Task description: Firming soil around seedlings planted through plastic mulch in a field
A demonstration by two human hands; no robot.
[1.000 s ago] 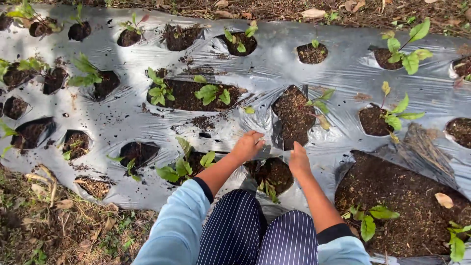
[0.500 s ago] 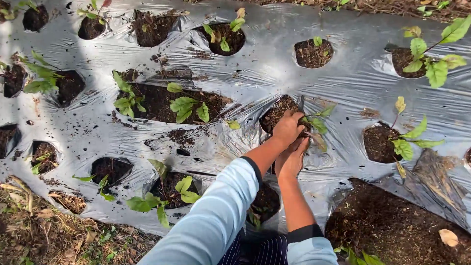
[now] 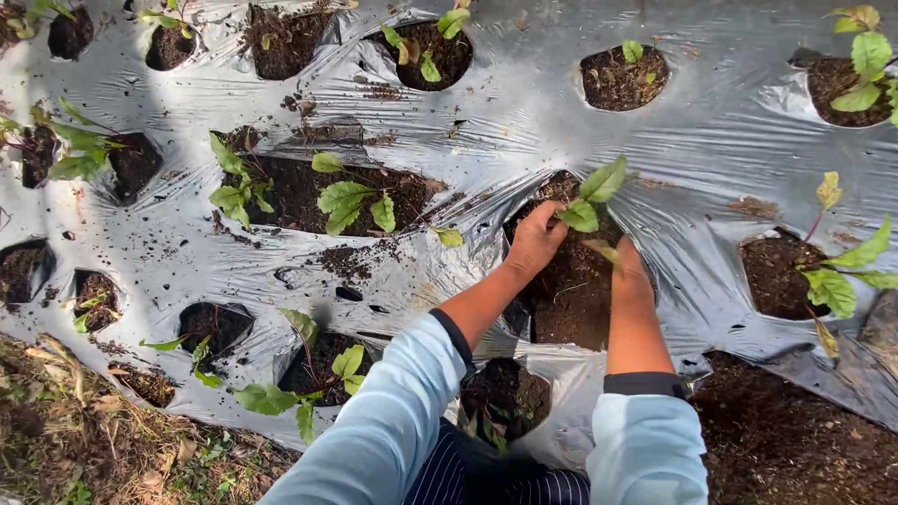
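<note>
- Two bare hands meet at one planting hole (image 3: 571, 299) cut in the silver plastic mulch sheet (image 3: 524, 122), right of the scene's middle.
- Left hand (image 3: 535, 238) rests on the dark soil at the hole's far left edge, its grip closed on the base of a small seedling (image 3: 591, 198).
- Seedling stands at the far end of the hole; its long axis runs from the fingers up and to the far right, with the green leaves pointing that way.
- Right hand (image 3: 629, 264) presses into the soil just right of the seedling; whether its grip is together or apart cannot be told, as the fingers are hidden in the soil.
- Leafy plants (image 3: 351, 201) grow in a wide hole to the left, and another plant (image 3: 847, 266) stands in a hole to the right.
</note>
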